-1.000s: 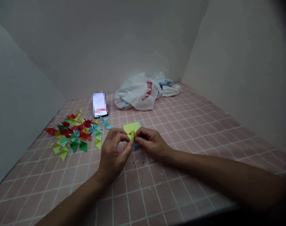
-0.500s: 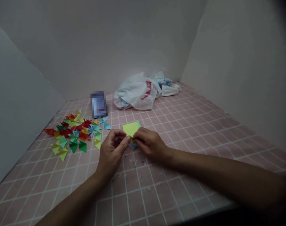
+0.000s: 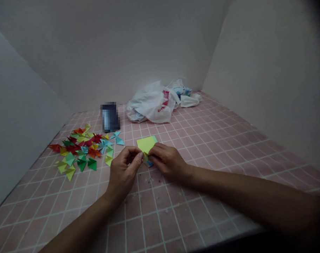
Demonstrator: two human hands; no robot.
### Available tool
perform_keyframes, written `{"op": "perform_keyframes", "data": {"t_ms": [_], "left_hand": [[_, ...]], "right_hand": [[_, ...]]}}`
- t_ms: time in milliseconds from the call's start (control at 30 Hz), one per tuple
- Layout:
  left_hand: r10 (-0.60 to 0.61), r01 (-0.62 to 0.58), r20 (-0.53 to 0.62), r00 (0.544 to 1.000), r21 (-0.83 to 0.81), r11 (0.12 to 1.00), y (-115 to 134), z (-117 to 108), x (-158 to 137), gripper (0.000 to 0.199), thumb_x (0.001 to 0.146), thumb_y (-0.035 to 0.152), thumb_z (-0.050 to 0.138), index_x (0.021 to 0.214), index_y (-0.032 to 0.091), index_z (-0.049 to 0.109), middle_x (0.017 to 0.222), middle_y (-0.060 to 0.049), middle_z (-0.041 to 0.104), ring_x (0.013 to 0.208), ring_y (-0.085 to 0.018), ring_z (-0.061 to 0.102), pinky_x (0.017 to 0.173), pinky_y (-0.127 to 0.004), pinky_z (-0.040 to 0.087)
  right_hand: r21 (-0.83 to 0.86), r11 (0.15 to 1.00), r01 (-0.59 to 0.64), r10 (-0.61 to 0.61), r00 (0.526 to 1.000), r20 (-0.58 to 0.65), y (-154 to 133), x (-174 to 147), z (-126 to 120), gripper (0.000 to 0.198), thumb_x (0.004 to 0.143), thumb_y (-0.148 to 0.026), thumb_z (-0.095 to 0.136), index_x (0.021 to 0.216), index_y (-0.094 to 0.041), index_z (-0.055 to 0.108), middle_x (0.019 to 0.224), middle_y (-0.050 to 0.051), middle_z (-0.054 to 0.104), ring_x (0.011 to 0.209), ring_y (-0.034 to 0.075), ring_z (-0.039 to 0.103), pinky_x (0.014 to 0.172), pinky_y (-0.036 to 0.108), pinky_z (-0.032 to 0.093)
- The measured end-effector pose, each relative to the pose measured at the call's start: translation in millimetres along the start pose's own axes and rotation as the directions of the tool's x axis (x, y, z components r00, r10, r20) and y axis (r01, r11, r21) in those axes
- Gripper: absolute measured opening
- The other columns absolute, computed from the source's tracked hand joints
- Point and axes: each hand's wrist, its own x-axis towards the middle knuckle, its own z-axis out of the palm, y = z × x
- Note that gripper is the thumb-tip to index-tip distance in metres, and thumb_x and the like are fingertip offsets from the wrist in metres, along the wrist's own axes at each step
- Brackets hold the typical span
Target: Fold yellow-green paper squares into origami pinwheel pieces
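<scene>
Between the fingertips of both hands is a small folded yellow paper (image 3: 145, 157), mostly covered by the fingers. My left hand (image 3: 125, 167) pinches its left side with thumb and forefinger. On the other side, the bent fingers of my right hand (image 3: 168, 161) close on the same paper. Just behind and below it lies a stack of square paper sheets (image 3: 145, 143), yellow on top with green and blue edges showing. Several folded paper cranes (image 3: 82, 162) in red, orange, yellow, green and light blue are spread to the left of my left hand.
A phone with a blurred screen (image 3: 110, 117) stands behind the paper cranes. White plastic bags (image 3: 152, 103) lie crumpled near the back wall. The surface is covered by a pink checked cloth (image 3: 215, 140), with walls at the left, back and right.
My left hand has shifted slightly left and the fingertips are a little farther apart, so more of the folded paper shows. The phone screen has turned darker.
</scene>
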Motion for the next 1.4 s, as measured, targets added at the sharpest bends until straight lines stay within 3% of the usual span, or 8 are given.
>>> {"op": "perform_keyframes", "data": {"t_ms": [500,967,1400], "left_hand": [[-0.130,0.137,0.046,0.990,-0.206,0.969,1.4,2.8,1.8,0.009,0.079,0.025,0.070,0.083,0.019,0.065,0.066,0.004,0.064,0.058,-0.010,0.061,0.057,-0.021,0.052],[-0.163,0.170,0.072,0.984,-0.103,0.980,-2.7,1.7,1.1,0.017,0.082,0.033,0.066,0.080,0.017,0.064,0.067,0.002,0.061,0.061,-0.012,0.056,0.060,-0.024,0.044],[-0.183,0.194,0.072,0.980,-0.196,0.961,-2.2,1.8,1.5,0.017,0.081,0.033,0.068,0.078,0.017,0.064,0.067,0.002,0.062,0.061,-0.011,0.058,0.059,-0.023,0.048]], "right_hand": [[-0.006,1.000,0.006,-0.006,1.000,-0.003,1.3,0.9,-0.1,0.014,0.096,-0.016,0.049,0.084,-0.018,0.056,0.085,0.007,0.060,0.078,0.018,0.056,0.069,0.030,0.042],[0.038,0.998,0.040,-0.038,0.998,-0.058,3.3,1.1,2.2,0.013,0.093,-0.012,0.051,0.082,-0.017,0.056,0.081,0.005,0.059,0.075,0.017,0.056,0.067,0.028,0.041],[0.148,0.989,0.031,-0.013,0.993,-0.120,3.5,2.2,4.9,0.014,0.090,-0.009,0.055,0.079,-0.017,0.056,0.077,0.002,0.059,0.071,0.014,0.054,0.066,0.027,0.039]]}}
